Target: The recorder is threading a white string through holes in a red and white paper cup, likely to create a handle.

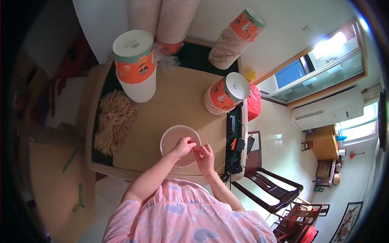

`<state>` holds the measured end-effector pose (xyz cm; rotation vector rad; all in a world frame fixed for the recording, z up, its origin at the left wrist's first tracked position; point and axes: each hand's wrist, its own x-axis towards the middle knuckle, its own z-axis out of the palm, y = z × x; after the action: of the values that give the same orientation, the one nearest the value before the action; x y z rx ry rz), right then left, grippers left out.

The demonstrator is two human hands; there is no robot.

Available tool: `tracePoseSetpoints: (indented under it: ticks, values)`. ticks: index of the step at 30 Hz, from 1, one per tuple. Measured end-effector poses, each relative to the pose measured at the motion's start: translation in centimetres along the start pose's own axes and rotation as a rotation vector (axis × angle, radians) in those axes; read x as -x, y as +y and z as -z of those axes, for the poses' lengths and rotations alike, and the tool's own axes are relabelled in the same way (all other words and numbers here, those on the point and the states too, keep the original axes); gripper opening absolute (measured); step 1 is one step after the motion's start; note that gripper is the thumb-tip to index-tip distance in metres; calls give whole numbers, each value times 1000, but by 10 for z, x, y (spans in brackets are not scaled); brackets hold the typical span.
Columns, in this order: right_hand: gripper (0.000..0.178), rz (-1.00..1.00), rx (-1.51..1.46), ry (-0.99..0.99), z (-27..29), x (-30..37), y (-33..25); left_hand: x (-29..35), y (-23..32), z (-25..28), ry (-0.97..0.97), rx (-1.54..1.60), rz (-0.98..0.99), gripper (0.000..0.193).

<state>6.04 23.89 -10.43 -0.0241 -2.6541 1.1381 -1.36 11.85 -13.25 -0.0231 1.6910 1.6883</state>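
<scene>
A white paper tub stands mouth up on the cardboard-covered table right in front of me. My left hand reaches over its opening, fingers closed in a pinch near the right side of the rim. My right hand meets it there from outside the rim, thumb and fingers also pinched together. Whatever lies between the fingertips is too small or hidden to make out. To the left lies a loose bundle of beige strings. Beyond it an upside-down stack of orange and green paper tubs stands on the table.
A shorter tub stack with string around it stands at the right edge. Taller stacks rise at the back, another stack at the back right. Black chargers and cables line the right edge. A dark wooden chair is beyond.
</scene>
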Motion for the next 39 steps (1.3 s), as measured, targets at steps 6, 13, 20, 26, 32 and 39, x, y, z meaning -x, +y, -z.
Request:
tracePoseSetpoints:
  ticks: [6,13,20,26,32,39]
  values:
    - [12,-31,-6,-26,8,-1,-2,3,-13,7,-85,236,31,10]
    - [11,-70,-41,-19,10,5,1,11,7,9,-129,292,255,15]
    - [10,-72,-26,-7,10,5,0,2,-13,-8,-27,313,116,20]
    - [10,-48,-56,76,8,3,-7,-6,-23,-5,-49,303,231,20]
    - [14,-149,-265,136,7,6,-2,2,-8,-2,-88,246,250,18]
    - [9,-89,-143,77,14,4,-8,-2,-17,-6,-90,420,308,20]
